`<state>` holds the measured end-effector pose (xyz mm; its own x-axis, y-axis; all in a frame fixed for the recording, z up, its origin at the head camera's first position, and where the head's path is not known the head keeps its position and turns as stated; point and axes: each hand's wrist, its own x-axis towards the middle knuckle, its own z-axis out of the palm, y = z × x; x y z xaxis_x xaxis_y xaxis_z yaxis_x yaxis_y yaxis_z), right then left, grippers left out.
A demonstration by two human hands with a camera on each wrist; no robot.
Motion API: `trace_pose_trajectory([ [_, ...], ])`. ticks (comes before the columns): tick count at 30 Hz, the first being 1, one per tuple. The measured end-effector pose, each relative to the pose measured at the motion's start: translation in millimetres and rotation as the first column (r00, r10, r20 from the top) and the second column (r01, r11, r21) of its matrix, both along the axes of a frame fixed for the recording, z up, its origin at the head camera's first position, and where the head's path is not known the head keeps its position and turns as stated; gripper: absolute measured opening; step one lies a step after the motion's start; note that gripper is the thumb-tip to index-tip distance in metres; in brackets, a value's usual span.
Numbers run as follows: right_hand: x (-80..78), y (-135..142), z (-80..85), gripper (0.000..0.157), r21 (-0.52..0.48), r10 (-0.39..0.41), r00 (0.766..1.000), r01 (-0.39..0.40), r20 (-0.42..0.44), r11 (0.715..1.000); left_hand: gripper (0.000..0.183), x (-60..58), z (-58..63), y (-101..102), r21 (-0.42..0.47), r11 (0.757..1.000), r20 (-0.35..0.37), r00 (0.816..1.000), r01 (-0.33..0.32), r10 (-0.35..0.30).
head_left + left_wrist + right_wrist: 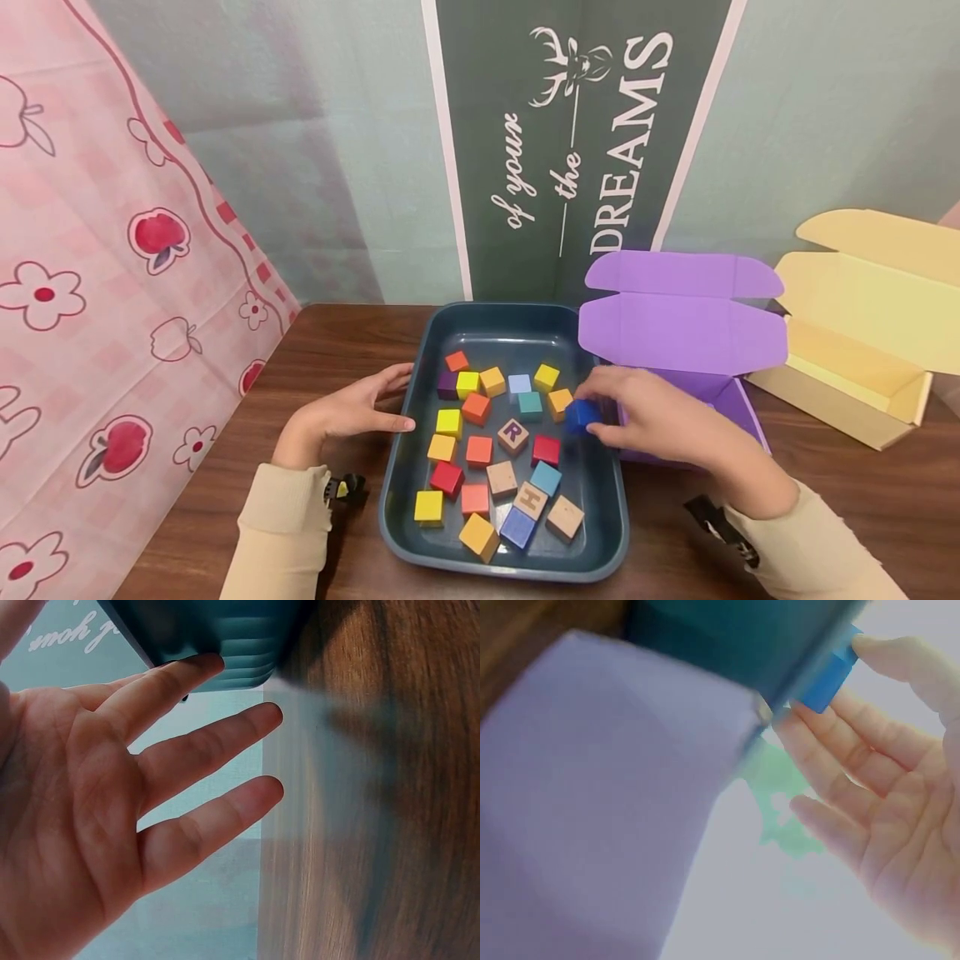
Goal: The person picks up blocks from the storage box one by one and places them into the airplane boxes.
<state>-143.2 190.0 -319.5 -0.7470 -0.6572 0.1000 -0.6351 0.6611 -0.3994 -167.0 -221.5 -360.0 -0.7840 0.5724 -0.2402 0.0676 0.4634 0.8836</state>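
Note:
A dark blue tray (pixel 510 565) holds several coloured cubes, among them wooden ones lettered R (pixel 513 435) and H (pixel 530 499). At the tray's right rim, my right hand (pixel 652 408) pinches a blue cube (pixel 581 416) between thumb and fingers. The right wrist view shows this blue cube (pixel 826 684) at the fingertips, beside the tray's wall. My left hand (pixel 356 408) is at the tray's left side, thumb at the rim. In the left wrist view its fingers (pixel 210 750) are spread and straight, holding nothing, with one fingertip against the tray's outer wall (pixel 247 645).
An open purple box (pixel 682 333) stands right of the tray, partly behind my right hand. Farther right is an open yellow box (pixel 840 392). A printed cloth (pixel 360 150) hangs behind the wooden table (pixel 337 342), and a pink patterned curtain (pixel 112 333) hangs at left.

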Motion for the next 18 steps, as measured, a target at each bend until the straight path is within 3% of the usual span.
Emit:
trace_pose_trajectory([
  [7, 3.2, 32.2, 10.6, 0.027, -0.1, -0.04, 0.99, 0.027, -0.134, 0.995, 0.092, -0.6, -1.2, -1.0, 0.006, 1.0, 0.009, 1.0, -0.003, 0.003],
  [10, 3.9, 45.4, 9.9, 0.029, -0.109, -0.058, 0.986, 0.041, -0.154, 0.993, 0.091, -0.7, -1.6, -1.2, 0.011, 1.0, 0.008, 1.0, -0.002, 0.002],
  [14, 3.6, 57.6, 5.7, 0.028, -0.1, -0.058, 0.989, 0.045, -0.138, 0.994, 0.091, -0.7, -1.4, -1.0, 0.01, 1.0, 0.007, 1.0, -0.006, 0.006],
  [18, 0.1, 63.6, 0.5, 0.025, -0.059, -0.064, 0.996, 0.06, -0.066, 0.996, 0.091, -1.6, -0.8, 0.2, 0.001, 1.0, 0.009, 1.0, -0.01, 0.01],
])
